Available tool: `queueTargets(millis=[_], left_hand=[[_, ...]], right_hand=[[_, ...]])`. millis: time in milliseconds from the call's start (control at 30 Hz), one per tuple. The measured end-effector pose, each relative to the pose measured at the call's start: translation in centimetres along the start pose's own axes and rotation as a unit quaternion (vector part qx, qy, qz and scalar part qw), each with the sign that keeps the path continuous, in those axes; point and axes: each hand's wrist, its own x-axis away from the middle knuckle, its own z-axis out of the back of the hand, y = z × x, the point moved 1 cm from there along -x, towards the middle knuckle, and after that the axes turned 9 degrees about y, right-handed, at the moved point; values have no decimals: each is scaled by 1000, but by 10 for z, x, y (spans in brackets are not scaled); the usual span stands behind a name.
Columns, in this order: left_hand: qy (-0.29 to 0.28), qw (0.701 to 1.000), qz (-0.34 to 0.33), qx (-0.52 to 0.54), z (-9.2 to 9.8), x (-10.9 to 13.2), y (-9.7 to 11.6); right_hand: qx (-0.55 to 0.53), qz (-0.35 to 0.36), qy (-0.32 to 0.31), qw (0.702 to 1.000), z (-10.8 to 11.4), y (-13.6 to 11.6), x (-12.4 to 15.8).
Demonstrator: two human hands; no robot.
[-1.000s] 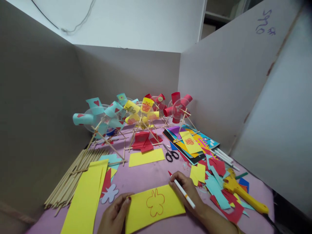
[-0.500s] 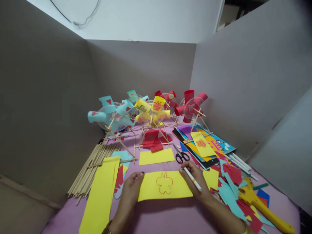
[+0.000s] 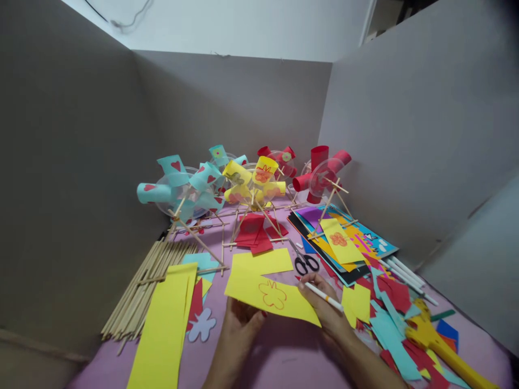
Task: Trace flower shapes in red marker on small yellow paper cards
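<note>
A yellow paper strip [image 3: 251, 292] with an orange-red butterfly outline is held tilted above the table. My right hand [image 3: 320, 302] is closed on its right end and also holds a white marker [image 3: 324, 296] with a red tip, uncapped. My left hand [image 3: 241, 329] is at the strip's lower left edge, thumb below the edge and apart from the drawn face. Its other fingers are hidden behind the paper, so its grip does not show. Black-handled scissors [image 3: 306, 263] lie just beyond my right hand. Another yellow strip [image 3: 271, 261] lies flat behind the held one.
Paper-bladed wheels on stick stands, blue [image 3: 162, 192], yellow [image 3: 239, 174] and red [image 3: 320, 178], stand at the back. Wooden sticks [image 3: 141, 286] and long yellow strips [image 3: 158, 329] lie left. Paper scraps [image 3: 389, 329], a yellow glue gun [image 3: 441, 346] and white markers [image 3: 405, 273] lie right.
My left hand has moved from the strip's left edge to beneath its lower edge. The strip has tilted, its left end rising. My right hand keeps the marker and the right end.
</note>
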Motion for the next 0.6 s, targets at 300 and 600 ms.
queueTargets(millis=[300,600], left_hand=[[1,999,-11,31,-5,10,-14],[53,998,-10,43,6,10,-6]], right_hand=[[-76,-70,2,995,-9,6,15],[-96,-134,-8,986,-5,-3,21]])
